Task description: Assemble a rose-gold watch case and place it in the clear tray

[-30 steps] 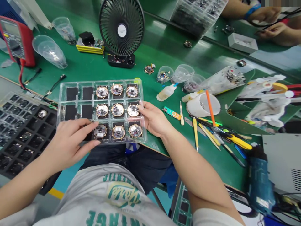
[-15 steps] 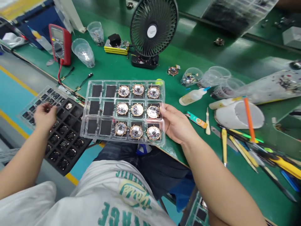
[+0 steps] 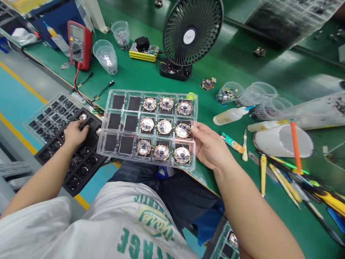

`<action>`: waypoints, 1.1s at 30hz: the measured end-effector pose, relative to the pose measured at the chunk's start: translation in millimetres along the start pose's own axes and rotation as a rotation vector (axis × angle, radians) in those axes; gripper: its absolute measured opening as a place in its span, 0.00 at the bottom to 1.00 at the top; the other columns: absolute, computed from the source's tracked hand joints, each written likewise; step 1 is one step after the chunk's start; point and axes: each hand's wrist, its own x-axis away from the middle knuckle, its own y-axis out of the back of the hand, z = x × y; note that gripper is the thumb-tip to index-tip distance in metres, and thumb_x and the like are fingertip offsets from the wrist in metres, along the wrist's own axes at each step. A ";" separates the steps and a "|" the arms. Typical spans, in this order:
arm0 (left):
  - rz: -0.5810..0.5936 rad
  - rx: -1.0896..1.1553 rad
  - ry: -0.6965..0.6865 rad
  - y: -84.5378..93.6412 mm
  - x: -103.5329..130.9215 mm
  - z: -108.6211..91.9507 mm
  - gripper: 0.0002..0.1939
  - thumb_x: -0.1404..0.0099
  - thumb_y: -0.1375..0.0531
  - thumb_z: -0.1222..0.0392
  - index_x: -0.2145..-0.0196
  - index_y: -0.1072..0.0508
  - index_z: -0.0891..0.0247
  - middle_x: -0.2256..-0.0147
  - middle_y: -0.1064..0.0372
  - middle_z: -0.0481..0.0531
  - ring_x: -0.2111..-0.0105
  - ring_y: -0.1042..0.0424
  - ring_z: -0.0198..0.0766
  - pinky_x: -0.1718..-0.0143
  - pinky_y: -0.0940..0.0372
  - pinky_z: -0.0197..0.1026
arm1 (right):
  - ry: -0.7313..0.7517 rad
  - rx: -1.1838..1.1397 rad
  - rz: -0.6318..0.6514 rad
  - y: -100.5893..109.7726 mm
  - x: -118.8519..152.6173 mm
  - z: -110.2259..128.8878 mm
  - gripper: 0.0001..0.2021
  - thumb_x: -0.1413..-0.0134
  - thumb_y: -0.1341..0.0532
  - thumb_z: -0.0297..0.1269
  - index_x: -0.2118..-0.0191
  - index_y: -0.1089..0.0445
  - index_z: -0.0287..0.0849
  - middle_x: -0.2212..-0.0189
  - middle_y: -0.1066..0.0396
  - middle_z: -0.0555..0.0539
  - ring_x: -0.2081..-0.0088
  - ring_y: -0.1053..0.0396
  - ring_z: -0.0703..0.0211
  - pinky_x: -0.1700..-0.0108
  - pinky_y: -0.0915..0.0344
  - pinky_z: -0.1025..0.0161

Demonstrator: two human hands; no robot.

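Observation:
A clear plastic tray (image 3: 132,117) is held up over my lap, with my right hand (image 3: 208,144) gripping its right edge, thumb on top. Its three right columns hold round gold-rimmed watch parts (image 3: 164,127); the two left columns show only black pads. My left hand (image 3: 75,133) is over a black foam tray (image 3: 98,145) at the left, palm down, with thumb and fingers apart and nothing visible between them. Dark round watch parts fill many of the foam tray's slots, and a shinier one (image 3: 82,117) lies just beyond my fingertips.
Another clear tray (image 3: 58,108) lies beyond the foam one. On the green bench stand a black fan (image 3: 192,36), a red multimeter (image 3: 79,45), plastic cups (image 3: 106,57) and a glue bottle (image 3: 230,116). Tweezers, knives and a white cup (image 3: 283,138) are at the right.
My left hand has moved right across the foam tray, and its thumb and fingers have spread. The clear tray is still in my right hand. The view has shifted slightly.

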 end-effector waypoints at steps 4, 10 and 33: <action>0.097 -0.071 -0.155 -6.6 6.0 -20.9 0.22 0.25 0.35 0.49 0.39 0.26 0.63 0.38 0.28 0.60 0.40 0.26 0.52 0.39 0.28 0.62 | 0.002 -0.016 -0.015 0.1 -0.7 -1.0 0.31 0.59 0.16 0.52 0.53 0.26 0.46 0.59 0.15 0.47 0.66 0.17 0.51 0.62 0.17 0.54; 0.094 -0.087 -0.189 -6.2 7.8 -29.3 0.22 0.25 0.35 0.48 0.40 0.26 0.63 0.40 0.27 0.60 0.43 0.24 0.50 0.42 0.26 0.60 | -0.001 0.000 -0.018 -0.5 0.1 -0.4 0.30 0.57 0.17 0.51 0.52 0.25 0.46 0.58 0.15 0.45 0.63 0.16 0.48 0.61 0.17 0.53; 0.159 0.076 -0.248 -9.0 15.7 -31.4 0.20 0.25 0.34 0.50 0.42 0.25 0.63 0.43 0.26 0.59 0.45 0.23 0.48 0.44 0.25 0.58 | -0.013 0.095 -0.050 -3.1 -3.1 4.8 0.27 0.57 0.18 0.54 0.53 0.23 0.51 0.53 0.15 0.44 0.50 0.16 0.36 0.51 0.16 0.41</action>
